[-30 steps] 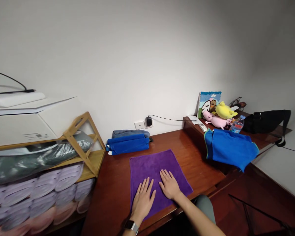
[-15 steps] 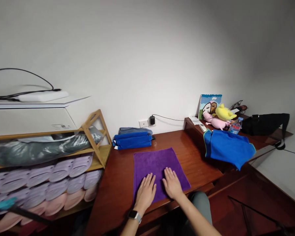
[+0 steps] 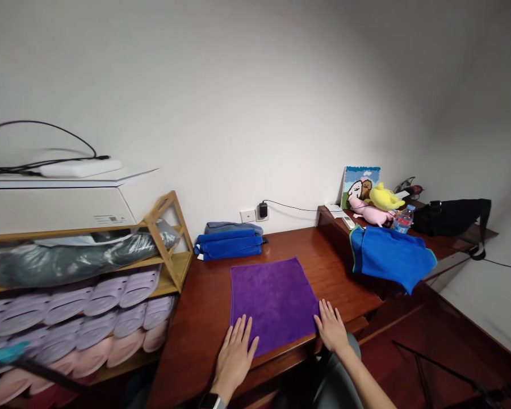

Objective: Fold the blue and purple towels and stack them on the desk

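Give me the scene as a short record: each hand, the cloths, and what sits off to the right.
Left hand: open, palm down, at the purple cloth's near-left corner
Right hand: open, palm down, at its right edge, towards the near corner
Purple cloth: spread flat on the desk
Back of desk: folded blue cloth, greyish cloth behind it
Right side: draped blue cloth, bottle, yellow plush, pink plush, black bag

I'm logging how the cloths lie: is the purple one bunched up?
No, the purple cloth lies spread flat on the desk, with the left hand and the right hand at opposite sides of it.
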Demonstrator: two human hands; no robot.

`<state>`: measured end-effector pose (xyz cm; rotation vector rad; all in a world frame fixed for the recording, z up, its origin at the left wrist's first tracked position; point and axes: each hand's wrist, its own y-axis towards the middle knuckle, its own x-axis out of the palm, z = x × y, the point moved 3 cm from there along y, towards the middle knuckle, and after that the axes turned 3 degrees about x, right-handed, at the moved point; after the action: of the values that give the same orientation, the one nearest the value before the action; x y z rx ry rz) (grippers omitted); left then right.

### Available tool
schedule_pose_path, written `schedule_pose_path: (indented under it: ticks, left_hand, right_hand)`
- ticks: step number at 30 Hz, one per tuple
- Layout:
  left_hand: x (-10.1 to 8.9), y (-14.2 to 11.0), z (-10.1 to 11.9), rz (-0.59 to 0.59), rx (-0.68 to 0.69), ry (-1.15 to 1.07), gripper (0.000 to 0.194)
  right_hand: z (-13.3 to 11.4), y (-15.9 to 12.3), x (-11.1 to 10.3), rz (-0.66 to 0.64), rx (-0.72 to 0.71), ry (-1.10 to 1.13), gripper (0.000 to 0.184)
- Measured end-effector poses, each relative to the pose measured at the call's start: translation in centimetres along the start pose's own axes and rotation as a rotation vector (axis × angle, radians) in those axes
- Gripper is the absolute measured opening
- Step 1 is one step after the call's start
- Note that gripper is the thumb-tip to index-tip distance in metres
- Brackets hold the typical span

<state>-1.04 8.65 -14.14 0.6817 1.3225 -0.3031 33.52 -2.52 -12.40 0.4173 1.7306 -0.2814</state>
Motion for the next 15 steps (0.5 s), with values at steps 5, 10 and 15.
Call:
schedule_pose_path:
  ticks: [5, 10, 15]
  left_hand:
    - [-0.9, 3.1, 2.1, 0.040, 0.018, -0.007, 0.059]
    - [-0.2, 4.8, 3.4, -0.049, 0.024, -0.050, 0.060]
    - [0.9, 2.4, 0.8, -0.038, -0.029, -0.018, 0.067]
  right_hand:
    - [-7.1, 1.6, -0.9, 0.088, -0.134, 0.064, 0.063]
    - [-13.6, 2.5, 0.9, -0.005, -0.285, 0.166, 0.063]
    - [-9.5, 1.9, 2.1, 0.017, -0.226, 0.127, 0.066]
